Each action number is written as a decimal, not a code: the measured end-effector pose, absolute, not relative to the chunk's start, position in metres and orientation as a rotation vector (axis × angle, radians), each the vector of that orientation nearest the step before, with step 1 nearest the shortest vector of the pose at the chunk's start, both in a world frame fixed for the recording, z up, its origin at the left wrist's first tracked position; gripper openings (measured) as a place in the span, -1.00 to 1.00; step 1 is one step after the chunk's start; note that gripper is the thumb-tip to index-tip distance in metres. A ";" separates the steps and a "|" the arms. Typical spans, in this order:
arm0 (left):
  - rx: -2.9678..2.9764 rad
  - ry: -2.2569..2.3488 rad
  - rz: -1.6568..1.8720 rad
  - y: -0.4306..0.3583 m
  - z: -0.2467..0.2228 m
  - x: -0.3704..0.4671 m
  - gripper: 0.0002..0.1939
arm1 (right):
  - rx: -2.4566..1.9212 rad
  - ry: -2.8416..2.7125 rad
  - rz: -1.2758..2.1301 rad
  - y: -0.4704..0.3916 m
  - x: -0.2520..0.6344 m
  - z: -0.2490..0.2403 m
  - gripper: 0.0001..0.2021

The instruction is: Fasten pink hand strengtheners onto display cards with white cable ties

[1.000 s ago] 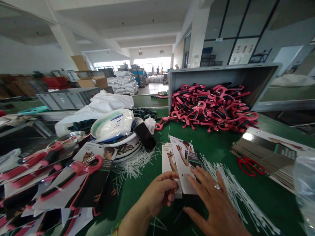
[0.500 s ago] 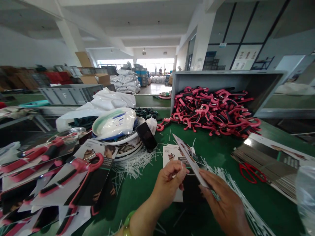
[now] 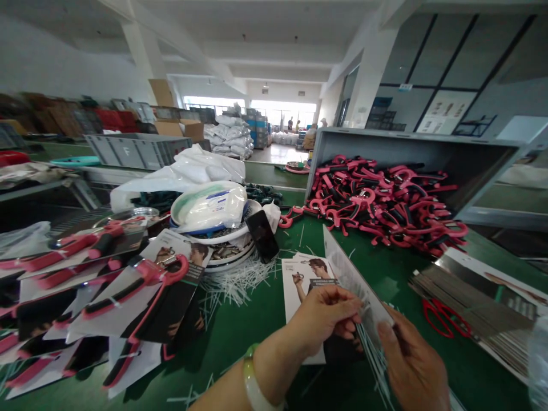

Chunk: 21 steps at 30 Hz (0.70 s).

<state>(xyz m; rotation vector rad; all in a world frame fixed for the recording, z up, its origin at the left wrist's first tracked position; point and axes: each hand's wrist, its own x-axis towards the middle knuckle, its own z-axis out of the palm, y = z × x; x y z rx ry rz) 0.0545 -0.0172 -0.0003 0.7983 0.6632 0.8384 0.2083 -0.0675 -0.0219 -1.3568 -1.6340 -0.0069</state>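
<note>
My right hand point(image 3: 411, 357) grips a printed card point(image 3: 349, 268) by its right edge, tilted upright with its pale back toward my left hand. My left hand point(image 3: 327, 322), with a green bangle on its wrist, is pinched at the card's back; a thin white tie seems to be between the fingertips, though it is hard to make out. Beneath my left hand, another printed card point(image 3: 293, 285) lies flat on the green table point(image 3: 240, 348). Loose white ties point(image 3: 374, 354) run below the held card.
Carded pink-and-black grips point(image 3: 149, 279) are piled at left. Behind stand stacked bowls point(image 3: 209, 211) with a phone point(image 3: 262, 237) leaning on them. A grey crate point(image 3: 483, 165) spills pink grips point(image 3: 385, 200). Red scissors point(image 3: 440, 319) and stacked cards point(image 3: 479, 308) lie at right.
The view has shifted slightly. The held card has turned so that its pale back shows more, and my left hand has moved right, up against it.
</note>
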 end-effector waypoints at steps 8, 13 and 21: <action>0.789 0.646 0.957 -0.016 -0.001 0.054 -0.51 | -1.295 -1.816 -0.067 -0.067 0.210 -0.025 -0.72; 0.738 0.617 1.204 -0.026 -0.003 0.044 -0.54 | -1.113 -1.989 -0.297 -0.065 0.198 -0.025 -0.74; 1.515 1.162 1.040 -0.024 -0.015 -0.004 -0.80 | -1.021 -2.197 -0.501 -0.057 0.175 -0.033 -0.66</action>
